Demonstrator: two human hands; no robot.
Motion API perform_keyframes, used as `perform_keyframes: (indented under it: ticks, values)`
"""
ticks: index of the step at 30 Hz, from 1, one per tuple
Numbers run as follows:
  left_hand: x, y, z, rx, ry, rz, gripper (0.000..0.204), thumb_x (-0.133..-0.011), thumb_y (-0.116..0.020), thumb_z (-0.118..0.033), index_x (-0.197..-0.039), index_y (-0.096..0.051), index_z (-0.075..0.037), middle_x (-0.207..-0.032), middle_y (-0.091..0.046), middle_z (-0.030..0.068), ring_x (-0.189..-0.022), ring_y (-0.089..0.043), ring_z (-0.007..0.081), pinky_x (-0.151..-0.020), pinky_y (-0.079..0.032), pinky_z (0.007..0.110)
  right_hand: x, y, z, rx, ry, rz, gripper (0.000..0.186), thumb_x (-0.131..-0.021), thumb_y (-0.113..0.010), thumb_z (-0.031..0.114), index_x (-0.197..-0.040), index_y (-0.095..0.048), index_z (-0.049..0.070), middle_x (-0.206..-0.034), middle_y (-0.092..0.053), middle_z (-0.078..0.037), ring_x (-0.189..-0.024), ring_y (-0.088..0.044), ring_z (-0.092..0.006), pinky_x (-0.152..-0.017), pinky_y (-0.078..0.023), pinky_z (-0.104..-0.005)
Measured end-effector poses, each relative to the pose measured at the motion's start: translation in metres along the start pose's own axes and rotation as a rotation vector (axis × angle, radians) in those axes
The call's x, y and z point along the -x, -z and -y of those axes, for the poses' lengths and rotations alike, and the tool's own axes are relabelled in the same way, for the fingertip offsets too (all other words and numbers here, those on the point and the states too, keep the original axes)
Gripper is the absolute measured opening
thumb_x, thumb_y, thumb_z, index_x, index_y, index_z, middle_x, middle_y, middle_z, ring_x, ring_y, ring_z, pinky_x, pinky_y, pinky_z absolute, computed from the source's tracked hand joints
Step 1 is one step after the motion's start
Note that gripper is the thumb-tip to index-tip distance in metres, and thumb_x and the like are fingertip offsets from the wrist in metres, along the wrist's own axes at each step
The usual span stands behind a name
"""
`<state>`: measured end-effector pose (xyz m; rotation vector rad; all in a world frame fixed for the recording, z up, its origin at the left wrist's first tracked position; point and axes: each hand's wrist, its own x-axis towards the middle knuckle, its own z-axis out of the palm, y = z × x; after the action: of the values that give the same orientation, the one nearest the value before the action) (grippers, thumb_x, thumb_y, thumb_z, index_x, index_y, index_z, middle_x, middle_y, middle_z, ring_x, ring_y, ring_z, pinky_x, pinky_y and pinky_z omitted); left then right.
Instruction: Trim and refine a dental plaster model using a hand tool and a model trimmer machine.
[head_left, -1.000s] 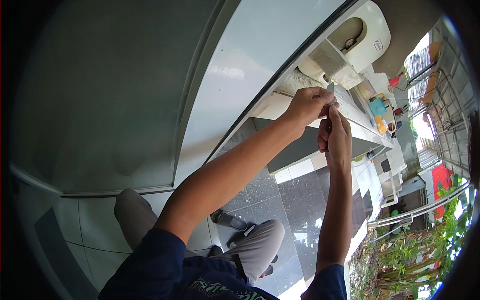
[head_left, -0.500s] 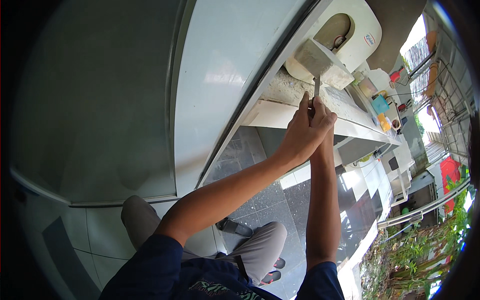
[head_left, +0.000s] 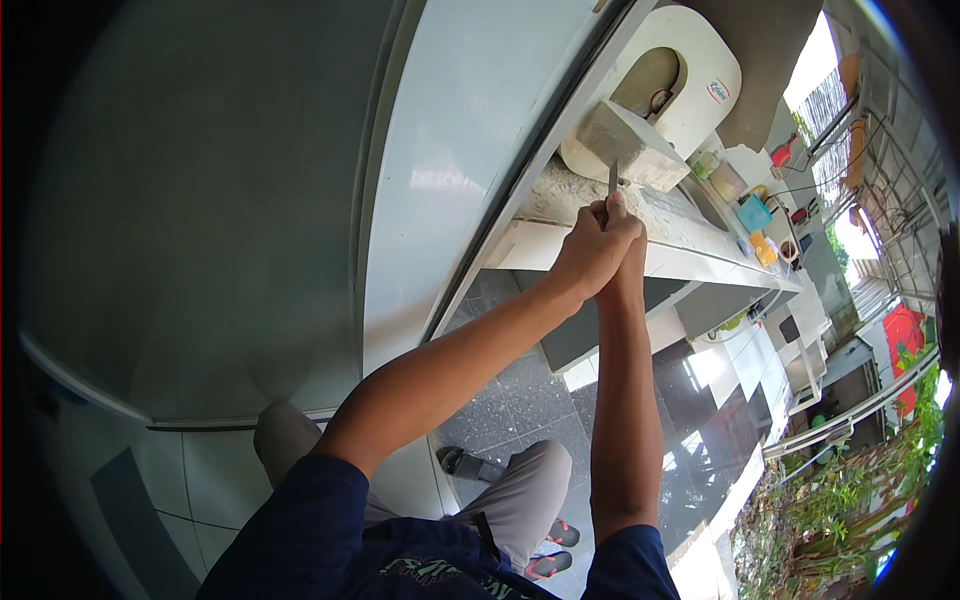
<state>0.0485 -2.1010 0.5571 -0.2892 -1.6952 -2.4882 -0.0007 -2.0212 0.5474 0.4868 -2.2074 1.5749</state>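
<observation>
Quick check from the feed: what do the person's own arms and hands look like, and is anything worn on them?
Both forearms are bare from the elbow down. Short dark navy sleeves end above the elbows. The left hand and the right hand are bare: no gloves show, and no watch, ring or bracelet can be seen. The shirt front bears a light printed marking, too partial to make out.
</observation>
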Motion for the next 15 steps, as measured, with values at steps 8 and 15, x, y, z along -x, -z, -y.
perform_keyframes:
  ticks: [8, 15]
  values:
    - [0.016, 0.011, -0.004, 0.057, 0.078, -0.042, 0.08, -0.078, -0.064, -0.049, -0.124, -0.044, 0.013, -0.119, -0.055, 0.0265, -0.112, -0.056, 0.031, -0.096, -0.043, 0.037, 0.004, -0.02, 0.003, -0.105, -0.128, -0.027, 0.035, -0.099, -0.045, 0.033, -0.074, -0.047, 0.007, -0.063, -0.045, -0.001, -0.054, -0.04, -0.0134, -0.047, -0.032, -0.0333]
    - [0.01, 0.011, -0.004, 0.201, 0.086, 0.064, 0.083, -0.075, -0.066, -0.048, -0.126, -0.039, 0.011, -0.123, -0.051, 0.025, -0.117, -0.051, 0.0295, -0.1, -0.038, 0.037, 0.004, -0.015, 0.01, -0.153, -0.187, -0.026, 0.039, -0.1, -0.042, 0.032, -0.071, -0.044, 0.006, -0.061, -0.043, -0.001, -0.054, -0.037, -0.0133, -0.048, -0.031, -0.0335]
